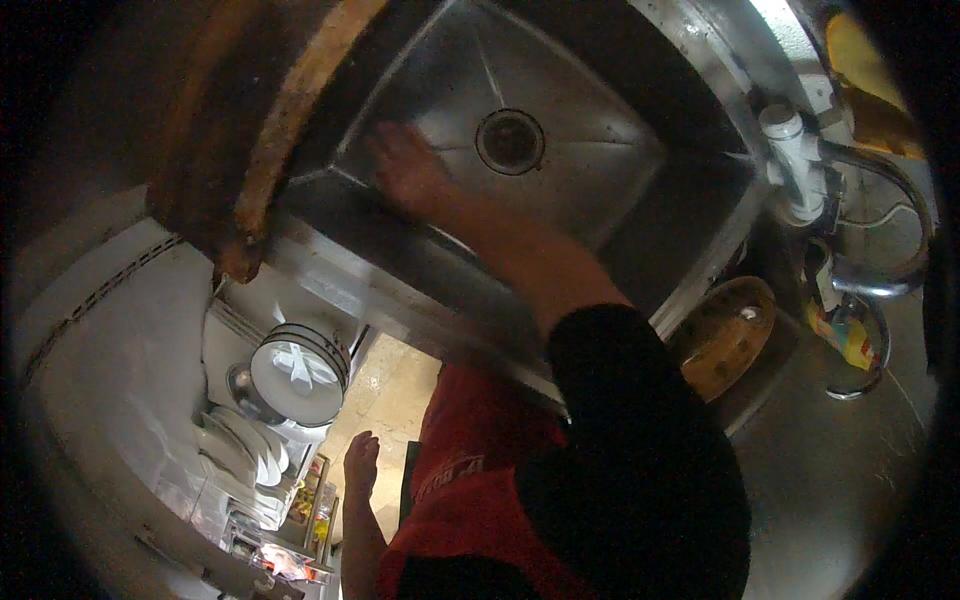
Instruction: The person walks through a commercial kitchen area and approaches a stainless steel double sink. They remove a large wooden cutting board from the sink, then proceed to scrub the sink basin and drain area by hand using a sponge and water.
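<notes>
My right hand (409,169) reaches down into a stainless steel sink (600,135), over its left side. It is blurred, with its fingers stretched out, and nothing shows in it. Whether it touches the metal I cannot tell. Beside it lies the round drain (511,142), dark in the middle. My left hand (361,459) hangs low at my left side, above the tiled floor (390,382). No object shows in it, and its fingers are too small to make out clearly. A red apron (472,450) covers my front.
A worn wooden beam or board edge (292,112) runs along the sink's left. Right of the basin are a white and chrome tap (799,161) and a brown oval dish (727,337). Stacked bowls (300,382) with white spoons and several plates (251,450) stand at the lower left.
</notes>
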Available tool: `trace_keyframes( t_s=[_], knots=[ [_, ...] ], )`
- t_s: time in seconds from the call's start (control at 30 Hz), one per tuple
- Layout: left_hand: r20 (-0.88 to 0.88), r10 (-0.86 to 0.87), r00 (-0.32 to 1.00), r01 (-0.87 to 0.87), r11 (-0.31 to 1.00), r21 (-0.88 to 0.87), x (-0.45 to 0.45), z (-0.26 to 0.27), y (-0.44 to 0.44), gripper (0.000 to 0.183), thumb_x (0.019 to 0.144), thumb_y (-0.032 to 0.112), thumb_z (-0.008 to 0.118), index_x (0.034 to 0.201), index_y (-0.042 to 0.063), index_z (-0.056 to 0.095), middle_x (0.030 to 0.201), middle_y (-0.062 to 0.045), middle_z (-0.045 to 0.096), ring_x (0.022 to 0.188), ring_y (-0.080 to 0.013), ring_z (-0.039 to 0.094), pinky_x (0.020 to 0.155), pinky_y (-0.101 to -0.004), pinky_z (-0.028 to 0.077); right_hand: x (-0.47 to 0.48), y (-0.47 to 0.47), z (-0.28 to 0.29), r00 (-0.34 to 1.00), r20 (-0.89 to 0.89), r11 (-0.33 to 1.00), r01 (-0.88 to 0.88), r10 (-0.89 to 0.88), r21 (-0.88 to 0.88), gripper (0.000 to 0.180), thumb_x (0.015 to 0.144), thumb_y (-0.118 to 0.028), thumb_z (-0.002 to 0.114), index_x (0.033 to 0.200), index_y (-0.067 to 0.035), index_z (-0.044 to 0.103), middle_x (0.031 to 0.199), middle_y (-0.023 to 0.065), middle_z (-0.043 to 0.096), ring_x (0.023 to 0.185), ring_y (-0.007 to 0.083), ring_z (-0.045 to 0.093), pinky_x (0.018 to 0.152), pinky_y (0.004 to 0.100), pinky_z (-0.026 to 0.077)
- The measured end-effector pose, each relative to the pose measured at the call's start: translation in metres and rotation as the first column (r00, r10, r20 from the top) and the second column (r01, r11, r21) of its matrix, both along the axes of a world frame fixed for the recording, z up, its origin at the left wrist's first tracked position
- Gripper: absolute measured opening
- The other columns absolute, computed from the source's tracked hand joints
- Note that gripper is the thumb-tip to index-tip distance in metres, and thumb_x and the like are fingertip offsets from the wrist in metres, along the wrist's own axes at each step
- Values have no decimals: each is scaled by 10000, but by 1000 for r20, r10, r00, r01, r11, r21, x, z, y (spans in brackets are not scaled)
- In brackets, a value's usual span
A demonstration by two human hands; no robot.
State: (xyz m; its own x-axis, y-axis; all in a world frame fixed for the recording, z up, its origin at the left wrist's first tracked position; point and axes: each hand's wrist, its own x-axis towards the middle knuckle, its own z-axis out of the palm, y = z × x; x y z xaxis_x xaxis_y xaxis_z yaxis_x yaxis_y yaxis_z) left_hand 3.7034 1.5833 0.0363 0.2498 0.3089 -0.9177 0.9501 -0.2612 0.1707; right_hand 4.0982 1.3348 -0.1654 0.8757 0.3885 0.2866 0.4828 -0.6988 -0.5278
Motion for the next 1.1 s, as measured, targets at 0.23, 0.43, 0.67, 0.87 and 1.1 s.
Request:
trace_keyframes(
  t_s=[0.23,0.43,0.67,0.87,1.1],
  knots=[
    [81,-9,997,11,1000,-25,-15,-2,3,299,826,126,516,1096,-2,502,987,-111,578,901,-171,541,813,-271,412,85,-74,-29,949,-26,948,314,-315,-51,408,759,-287,538,1086,-45,507,1171,159,470,1132,329,396,948,449,310],
    [-30,-147,989,146,988,-46,-16,-24,-10,319,826,170,526,1099,8,501,988,-104,583,912,-168,538,812,-279,406,19,-158,13,907,-121,901,369,-403,-229,360,779,-252,517,1055,-20,520,1118,196,497,1068,362,446,905,442,359],
    [141,29,990,-17,996,-83,22,-8,-8,316,835,135,516,1110,-18,485,982,-93,570,902,-155,531,816,-260,402,4,-230,-78,866,309,845,472,-392,-250,367,796,-227,507,1084,1,497,1134,212,481,1053,380,446,910,475,343],
    [59,62,996,-60,998,-35,19,6,-19,346,821,138,509,1123,-26,474,1015,-126,565,952,-180,527,848,-274,399,31,-149,-2,924,0,915,379,-382,-136,296,767,-171,514,1002,8,518,1013,190,526,943,357,491,847,460,383],
    [55,-332,942,332,943,7,-33,-20,5,380,811,173,523,1133,-22,477,1039,-147,566,975,-204,532,852,-282,400,47,-151,-15,857,-416,953,271,-304,-136,310,713,-164,545,976,-1,533,1004,176,529,940,327,500,797,423,417]
  ],
)
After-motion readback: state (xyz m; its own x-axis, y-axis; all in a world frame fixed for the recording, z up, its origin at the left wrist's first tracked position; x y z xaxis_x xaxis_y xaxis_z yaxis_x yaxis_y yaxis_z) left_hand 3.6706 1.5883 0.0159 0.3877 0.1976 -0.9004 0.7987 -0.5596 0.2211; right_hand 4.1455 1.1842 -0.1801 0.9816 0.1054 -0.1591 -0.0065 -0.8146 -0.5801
